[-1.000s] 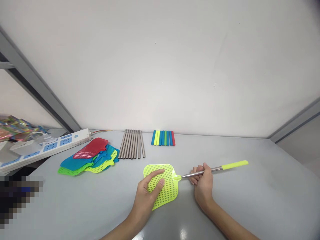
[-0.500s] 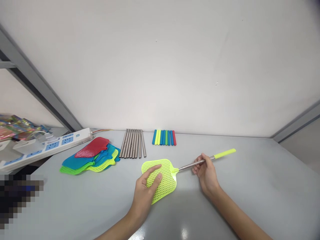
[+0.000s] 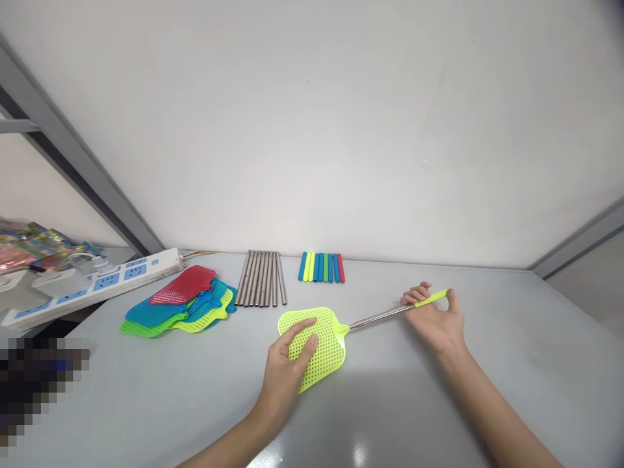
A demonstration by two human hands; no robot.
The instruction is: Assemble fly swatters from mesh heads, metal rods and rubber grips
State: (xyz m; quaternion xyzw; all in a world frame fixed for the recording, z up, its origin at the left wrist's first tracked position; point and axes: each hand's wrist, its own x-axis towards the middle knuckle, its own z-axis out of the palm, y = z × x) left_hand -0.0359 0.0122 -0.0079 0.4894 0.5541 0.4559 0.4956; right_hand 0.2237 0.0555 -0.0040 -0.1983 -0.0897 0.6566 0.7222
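Observation:
A yellow-green fly swatter (image 3: pixel 327 351) is held across the middle, its perforated head to the left. My left hand (image 3: pixel 283 374) grips that head, thumb and index finger on top, the other fingers hidden. From the head's neck a metal rod (image 3: pixel 380 317) runs right into a yellow-green grip sleeve (image 3: pixel 431 299). Palm up, my right hand (image 3: pixel 441 328) holds the sleeve: the fingers curl round its inner end and the thumb presses against its outer tip.
At the back lie a row of metal rods (image 3: pixel 260 279) and a row of coloured grip sleeves (image 3: pixel 320 268). Red, blue, green and yellow swatter heads (image 3: pixel 182 286) are piled on the left, before a white power strip (image 3: pixel 166 261). A wall (image 3: pixel 341 130) stands behind the grey table (image 3: pixel 526 344).
My right hand has slid outward from the metal rod to the grip sleeve and turned palm up, thumb at the sleeve's end. My left hand keeps its hold on the swatter head.

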